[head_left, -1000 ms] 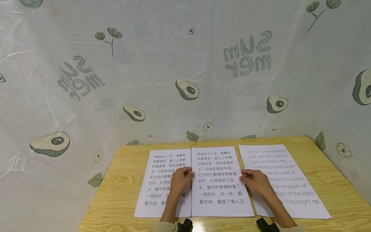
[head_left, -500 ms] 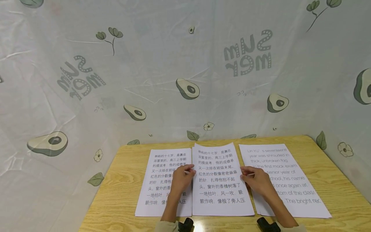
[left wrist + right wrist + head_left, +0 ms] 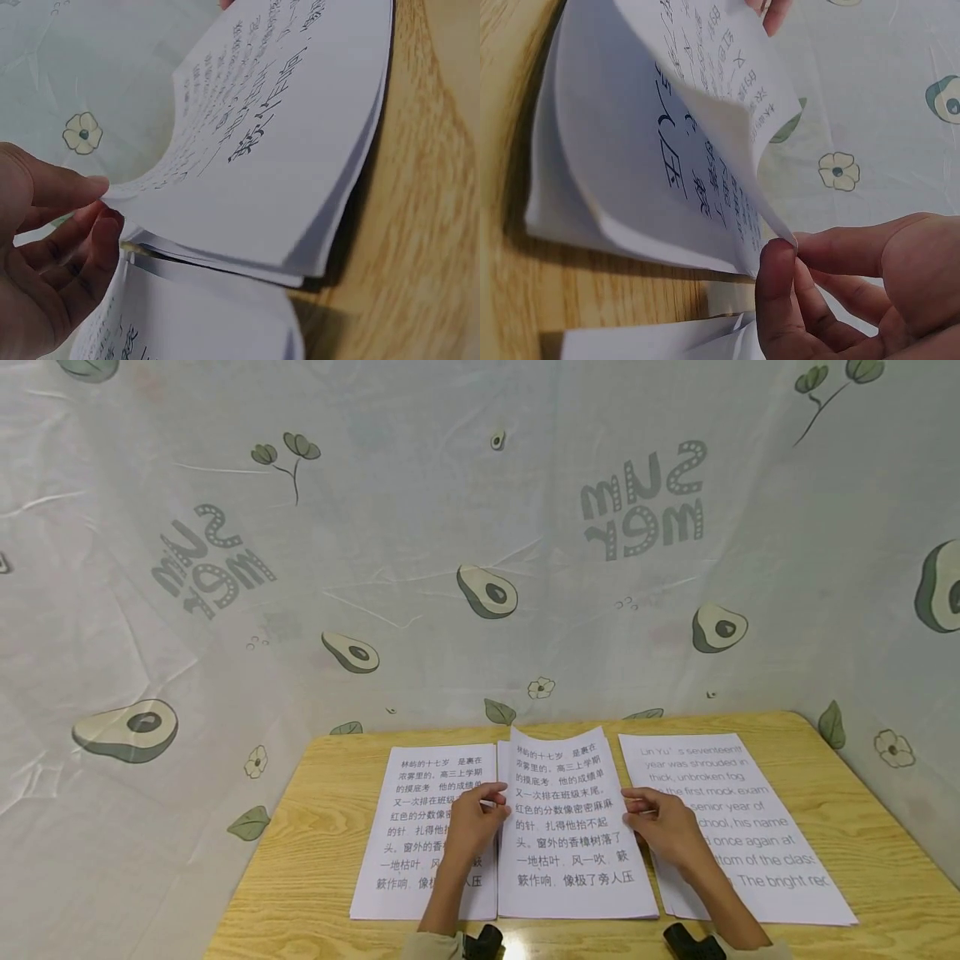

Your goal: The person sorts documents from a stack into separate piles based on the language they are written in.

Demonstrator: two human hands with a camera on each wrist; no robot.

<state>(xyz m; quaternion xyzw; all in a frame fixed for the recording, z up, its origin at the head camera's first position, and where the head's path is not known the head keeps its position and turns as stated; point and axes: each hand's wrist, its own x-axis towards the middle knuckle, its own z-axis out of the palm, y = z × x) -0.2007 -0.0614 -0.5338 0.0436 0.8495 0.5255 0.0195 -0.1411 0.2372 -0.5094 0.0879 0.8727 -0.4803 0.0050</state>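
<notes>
Three piles of white printed sheets lie side by side on a wooden table (image 3: 862,810). On the middle pile (image 3: 573,893), the top sheet (image 3: 562,793) carries Chinese text, and its far part bows up off the pile. My left hand (image 3: 497,799) pinches that sheet's left edge between thumb and fingers. My right hand (image 3: 632,806) pinches its right edge. In the left wrist view the left hand (image 3: 109,202) holds the raised sheet (image 3: 285,127) above the pile below it. In the right wrist view the right hand (image 3: 784,247) grips the curling sheet (image 3: 697,90) by its edge.
The left pile (image 3: 412,835) has Chinese text and the right pile (image 3: 757,860) has English text. A pale cloth printed with avocados (image 3: 487,592) hangs behind and beside the table. Bare wood shows along the table's left and right margins.
The top sheet of the middle pile, flat a second ago, now arches upward at its far end between both hands. The hands have barely shifted.
</notes>
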